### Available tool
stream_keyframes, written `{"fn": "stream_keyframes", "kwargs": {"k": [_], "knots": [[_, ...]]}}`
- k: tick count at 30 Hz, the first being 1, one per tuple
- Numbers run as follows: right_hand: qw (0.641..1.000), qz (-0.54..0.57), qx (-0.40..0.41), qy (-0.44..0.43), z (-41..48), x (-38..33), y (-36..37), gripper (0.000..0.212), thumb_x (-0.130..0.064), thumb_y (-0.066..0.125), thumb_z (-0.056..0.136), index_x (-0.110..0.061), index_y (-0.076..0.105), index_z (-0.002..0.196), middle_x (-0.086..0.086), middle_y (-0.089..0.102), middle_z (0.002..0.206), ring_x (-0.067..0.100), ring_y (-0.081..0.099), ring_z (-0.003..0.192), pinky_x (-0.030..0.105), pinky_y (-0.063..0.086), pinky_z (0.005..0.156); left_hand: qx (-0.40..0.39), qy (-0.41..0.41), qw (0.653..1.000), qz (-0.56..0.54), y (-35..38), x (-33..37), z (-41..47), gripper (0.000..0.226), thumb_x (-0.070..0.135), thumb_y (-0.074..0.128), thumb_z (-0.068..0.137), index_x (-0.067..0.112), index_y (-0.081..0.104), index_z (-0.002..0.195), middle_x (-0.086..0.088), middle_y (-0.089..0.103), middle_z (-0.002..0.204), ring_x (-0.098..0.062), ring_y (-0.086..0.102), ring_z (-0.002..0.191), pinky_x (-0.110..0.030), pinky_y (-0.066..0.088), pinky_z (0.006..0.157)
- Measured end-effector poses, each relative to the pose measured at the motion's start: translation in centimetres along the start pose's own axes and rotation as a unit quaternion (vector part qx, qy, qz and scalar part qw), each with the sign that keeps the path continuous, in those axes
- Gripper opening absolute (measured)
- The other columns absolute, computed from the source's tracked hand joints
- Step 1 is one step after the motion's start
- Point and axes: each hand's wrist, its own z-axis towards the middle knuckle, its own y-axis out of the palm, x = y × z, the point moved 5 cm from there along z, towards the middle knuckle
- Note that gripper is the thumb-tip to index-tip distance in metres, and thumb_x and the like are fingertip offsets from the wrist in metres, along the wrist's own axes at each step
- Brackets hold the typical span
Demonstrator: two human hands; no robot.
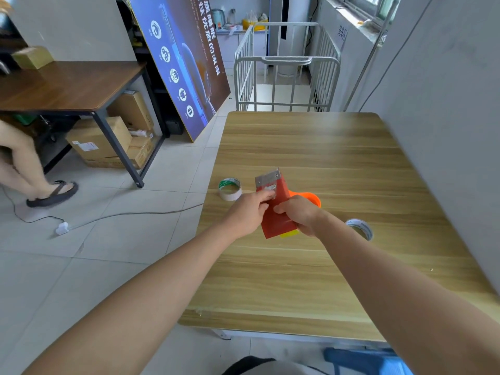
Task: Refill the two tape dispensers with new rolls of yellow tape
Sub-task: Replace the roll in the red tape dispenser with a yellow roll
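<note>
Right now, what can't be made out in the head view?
Head view, all of it:
Yellow roll: only a sliver shows under the red dispenser; its seating is hidden by the right hand.
Orange dispenser: mostly behind the right hand; loaded or not, cannot tell.
Whether tape reaches the blade: covered by the left hand.
Tape core: partly behind the right forearm; print too small.

Leaning blue poster (178, 63) with white Chinese lettering, partly readable as 优质的未来, small wall sign (341, 36) too blurred

dispenser (273, 212) above table (324, 147) middle; tape ring (230, 188) on table left of it, second ring (361, 229) right.
</note>
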Motion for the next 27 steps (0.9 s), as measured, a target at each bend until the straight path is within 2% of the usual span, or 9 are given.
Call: {"fn": "stream_keyframes", "kwargs": {"k": [3,7,9,12,14,16,21,23,27], "knots": [[0.997,-0.073,0.002,-0.001,0.1,0.2,0.2,0.04,-0.009,0.056,0.087,-0.003,0.055,0.126,0.017,0.063,0.122,0.034,0.058,0.114,0.041,0.045,0.098,0.032,-0.023,0.998,-0.048,-0.7,-0.1,0.3,0.032,0.003,0.05,0.09,0.009,0.061,0.12,-0.007,0.067,0.121,-0.017,0.062,0.111,-0.022,0.043,0.097],[0.993,-0.118,0.012,-0.014,0.2,-0.2,0.4,0.039,-0.014,0.057,0.088,-0.003,0.056,0.125,0.018,0.062,0.123,0.034,0.057,0.116,0.041,0.045,0.099,0.075,-0.073,0.984,-0.142,-1.8,-1.0,1.0,0.022,0.005,0.056,0.087,0.006,0.067,0.107,-0.015,0.071,0.107,-0.025,0.067,0.096,-0.041,0.052,0.093],[0.991,-0.133,0.017,-0.025,0.1,-0.6,0.5,0.038,-0.013,0.056,0.09,-0.001,0.055,0.126,0.018,0.062,0.123,0.035,0.057,0.116,0.04,0.045,0.098,0.089,-0.092,0.978,-0.165,-1.9,-1.4,1.2,0.019,0.004,0.056,0.086,0.008,0.067,0.1,-0.019,0.071,0.104,-0.027,0.068,0.088,-0.044,0.054,0.089],[0.988,-0.149,0.017,-0.036,0.1,-0.9,0.7,0.038,-0.013,0.055,0.09,-0.002,0.055,0.126,0.018,0.062,0.123,0.034,0.057,0.115,0.038,0.046,0.094,0.111,-0.101,0.975,-0.162,-1.9,-1.4,1.4,0.018,0.002,0.058,0.084,0.009,0.069,0.097,-0.014,0.07,0.101,-0.019,0.062,0.082,-0.036,0.054,0.085],[0.986,-0.159,0.011,-0.046,0.3,-1.2,0.8,0.037,-0.013,0.055,0.09,-0.002,0.055,0.126,0.017,0.061,0.124,0.031,0.058,0.108,0.037,0.046,0.091,0.122,-0.094,0.977,-0.145,-2.0,-1.2,1.4,0.02,0.001,0.061,0.084,0.005,0.069,0.102,0.0,0.067,0.093,-0.013,0.057,0.083,-0.024,0.045,0.08],[0.982,-0.18,0.01,-0.055,0.2,-1.5,0.8,0.036,-0.013,0.053,0.091,-0.003,0.054,0.126,0.016,0.061,0.123,0.026,0.054,0.098,0.036,0.046,0.087,0.133,-0.096,0.976,-0.14,-2.1,-1.0,1.3,0.021,0.002,0.061,0.084,0.002,0.069,0.103,0.009,0.057,0.085,-0.011,0.054,0.085,-0.021,0.041,0.079],[0.974,-0.211,0.027,-0.08,0.5,-1.8,0.7,0.035,-0.012,0.052,0.093,-0.003,0.052,0.126,0.013,0.059,0.112,0.023,0.051,0.094,0.034,0.044,0.081,0.114,-0.117,0.972,-0.17,-1.6,-1.8,1.5,0.026,-0.001,0.052,0.089,0.003,0.066,0.11,-0.019,0.068,0.109,-0.019,0.06,0.087,-0.034,0.051,0.092],[0.969,-0.228,0.036,-0.086,0.6,-1.8,0.6,0.035,-0.012,0.052,0.093,-0.001,0.052,0.126,0.017,0.06,0.119,0.026,0.053,0.097,0.036,0.046,0.088,0.102,-0.124,0.967,-0.198,-1.2,-1.8,1.5,0.03,-0.004,0.048,0.09,-0.001,0.062,0.116,-0.019,0.065,0.115,-0.019,0.06,0.092,-0.033,0.052,0.092],[0.95,-0.296,0.051,-0.085,0.5,-1.4,0.6,0.033,-0.015,0.048,0.096,0.004,0.052,0.122,0.02,0.06,0.118,0.028,0.056,0.096,0.036,0.046,0.087,0.097,-0.133,0.967,-0.196,-0.2,-2.2,1.4,0.031,-0.002,0.049,0.09,0.003,0.061,0.118,-0.013,0.065,0.12,-0.021,0.061,0.103,-0.032,0.048,0.098]]}}
